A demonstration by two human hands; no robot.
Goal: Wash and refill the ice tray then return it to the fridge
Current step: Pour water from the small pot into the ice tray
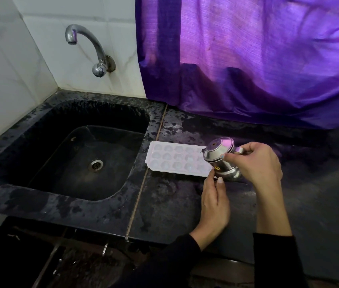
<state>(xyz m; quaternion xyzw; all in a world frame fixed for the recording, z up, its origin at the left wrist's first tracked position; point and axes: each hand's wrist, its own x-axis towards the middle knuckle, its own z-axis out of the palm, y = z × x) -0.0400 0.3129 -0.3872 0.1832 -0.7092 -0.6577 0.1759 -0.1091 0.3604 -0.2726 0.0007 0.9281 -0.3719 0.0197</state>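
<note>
A white ice tray [174, 157] with several rounded cells lies flat on the dark counter [185, 204], just right of the sink. My right hand [256, 163] grips a small steel jug [219, 157] by its handle and tips it far over above the tray's right end. No stream of water is visible. My left hand [214, 200] rests on the counter with thumb and fingertips pinching the tray's near right corner.
A black stone sink [39, 125] with a metal drain [95, 164] sits to the left, under a wall tap [85, 40] that is not running. A purple curtain [258, 59] hangs down onto the counter's back edge. White tiles cover the wall.
</note>
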